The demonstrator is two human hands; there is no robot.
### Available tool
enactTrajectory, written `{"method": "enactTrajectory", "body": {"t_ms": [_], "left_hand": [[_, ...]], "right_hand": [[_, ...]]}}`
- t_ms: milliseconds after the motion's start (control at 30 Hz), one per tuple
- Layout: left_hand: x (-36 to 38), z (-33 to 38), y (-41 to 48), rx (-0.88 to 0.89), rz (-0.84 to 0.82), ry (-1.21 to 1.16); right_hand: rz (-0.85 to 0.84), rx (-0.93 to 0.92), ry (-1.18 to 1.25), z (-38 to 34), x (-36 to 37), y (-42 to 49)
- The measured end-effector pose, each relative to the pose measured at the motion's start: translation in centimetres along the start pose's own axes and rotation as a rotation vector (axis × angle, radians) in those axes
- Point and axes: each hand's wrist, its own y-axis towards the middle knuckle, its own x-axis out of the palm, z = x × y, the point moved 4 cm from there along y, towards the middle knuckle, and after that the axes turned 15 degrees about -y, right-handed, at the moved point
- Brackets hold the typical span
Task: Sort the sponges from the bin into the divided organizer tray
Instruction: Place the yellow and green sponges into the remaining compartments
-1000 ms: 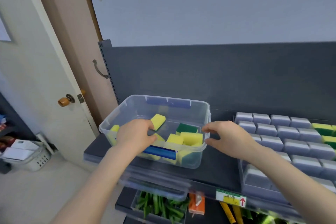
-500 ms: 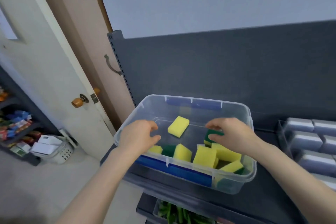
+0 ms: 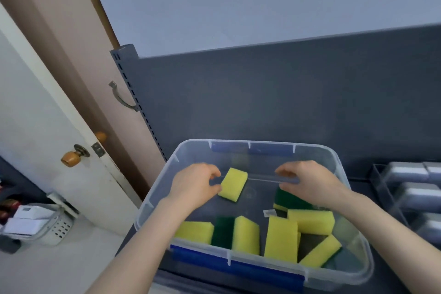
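Observation:
A clear plastic bin (image 3: 353, 198) with blue handles sits on the dark shelf, holding several yellow-and-green sponges. One yellow sponge (image 3: 235, 184) lies alone near the back left of the bin. My left hand (image 3: 193, 186) is inside the bin, with thumb and forefinger pinching that sponge's left end. My right hand (image 3: 307, 181) hovers with loosely curled fingers over a green-topped sponge (image 3: 290, 198) and holds nothing. More sponges (image 3: 281, 236) are piled along the near wall. The divided organizer tray (image 3: 379, 181) shows at the right edge.
The dark shelf back panel (image 3: 262, 102) rises behind the bin. A door with a brown knob (image 3: 71, 157) stands to the left. A white basket (image 3: 35, 227) sits on the floor at lower left. Grey blocks (image 3: 410, 172) fill the tray's compartments.
Both hands moved from the bin's sides into the bin. My left hand has reached the lone yellow sponge. The view has shifted left, so most of the tray is out of frame.

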Motion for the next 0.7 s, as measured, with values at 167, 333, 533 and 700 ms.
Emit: {"method": "enactTrajectory", "body": {"t_ms": [167,333,533,700], "left_hand": [[0.8,0.3,3.3,0.096,-0.106,-0.085],[3.6,0.4,6.0,0.174,-0.261,-0.006],[7.3,-1.7,7.2,0.177,-0.378,0.081],[9.1,-1.9,7.0,0.21,-0.395,0.125]], "right_hand": [[-0.017,0.071,-0.005,-0.5,0.7,1.5],[-0.108,0.136,-0.073,-1.2,2.5,3.7],[-0.243,0.194,-0.141,-0.7,4.4,4.3],[-0.377,0.188,-0.216,-0.6,6.2,4.0]]}}
